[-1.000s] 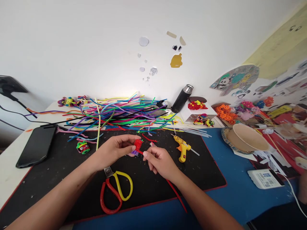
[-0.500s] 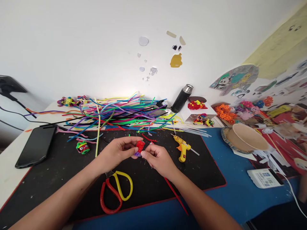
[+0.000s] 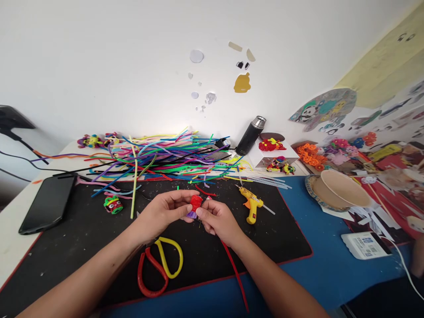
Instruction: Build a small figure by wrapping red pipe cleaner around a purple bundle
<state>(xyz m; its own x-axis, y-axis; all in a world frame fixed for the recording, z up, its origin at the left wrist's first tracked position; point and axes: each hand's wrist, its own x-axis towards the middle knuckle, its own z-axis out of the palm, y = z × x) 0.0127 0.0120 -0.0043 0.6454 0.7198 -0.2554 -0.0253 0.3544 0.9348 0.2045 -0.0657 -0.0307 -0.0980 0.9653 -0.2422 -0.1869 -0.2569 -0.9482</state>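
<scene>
Over the black mat, my left hand (image 3: 165, 212) pinches a small red and purple pipe-cleaner figure (image 3: 196, 202) between thumb and fingers. My right hand (image 3: 217, 217) is closed at the figure's right side, its thumb tip touching it. A long red pipe cleaner (image 3: 236, 270) trails down from under my right hand towards me; where it joins the figure is hidden. Scissors (image 3: 153, 289) with one red and one yellow handle lie below my left wrist, their blades partly covered. To the right of my hands rests a yellow glue gun (image 3: 252, 206) with a glue stick in it.
Many coloured pipe cleaners (image 3: 165, 154) are heaped along the wall. A phone (image 3: 48, 203) and a small green and red figure (image 3: 113, 205) lie left. A black thermos (image 3: 250, 138) stands behind, with a bowl (image 3: 344, 189) and a white device (image 3: 366, 245) at right.
The small figure has turned slightly in my fingers. The loose end of the red pipe cleaner has swung to the left. My hands stay in nearly the same place.
</scene>
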